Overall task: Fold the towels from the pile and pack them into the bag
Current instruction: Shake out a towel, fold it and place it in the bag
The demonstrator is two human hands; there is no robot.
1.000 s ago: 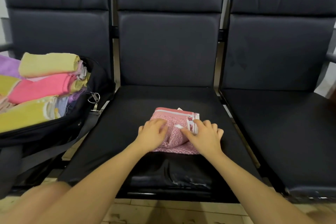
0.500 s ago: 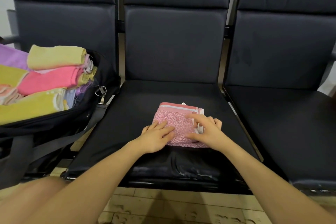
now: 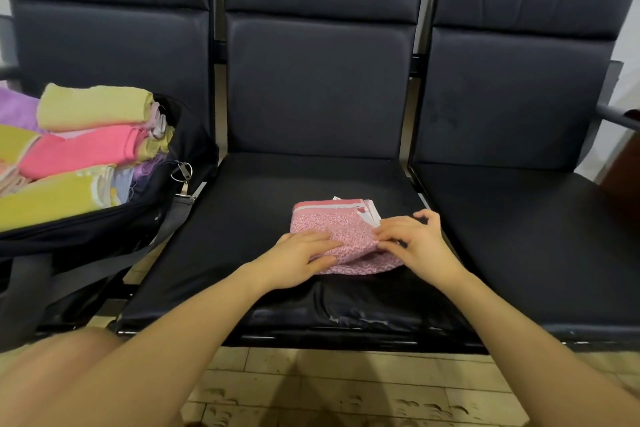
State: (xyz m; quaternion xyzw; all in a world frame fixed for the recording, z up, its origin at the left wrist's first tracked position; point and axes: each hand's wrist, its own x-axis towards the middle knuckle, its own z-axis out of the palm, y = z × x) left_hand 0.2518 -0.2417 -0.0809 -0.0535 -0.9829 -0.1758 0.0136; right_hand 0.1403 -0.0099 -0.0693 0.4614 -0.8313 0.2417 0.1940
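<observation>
Black bag (image 3: pixel 104 229), packed with folded towels, at my ten o'clock. Pink towel (image 3: pixel 332 229) on middle seat (image 3: pixel 242 218), long axis left-right. My left hand (image 3: pixel 298 258), nearer the bag, presses flat; right hand (image 3: pixel 412 243) pinches its edge.

Folded towel (image 3: pixel 341 234) on middle seat (image 3: pixel 277 218); open bag (image 3: pixel 104 232) of stacked towels (image 3: pixel 86 146) on seat at nine o'clock; floor (image 3: pixel 346 388) at six o'clock.

A row of three joined black padded chairs is seen, the middle seat (image 3: pixel 263 218) flanked by a left chair (image 3: pixel 110 45) and a right chair (image 3: pixel 519 218). Pale wooden floor planks (image 3: pixel 346 388) are shown below the seat fronts, and a metal armrest (image 3: pixel 616 116) is visible at the far right.
</observation>
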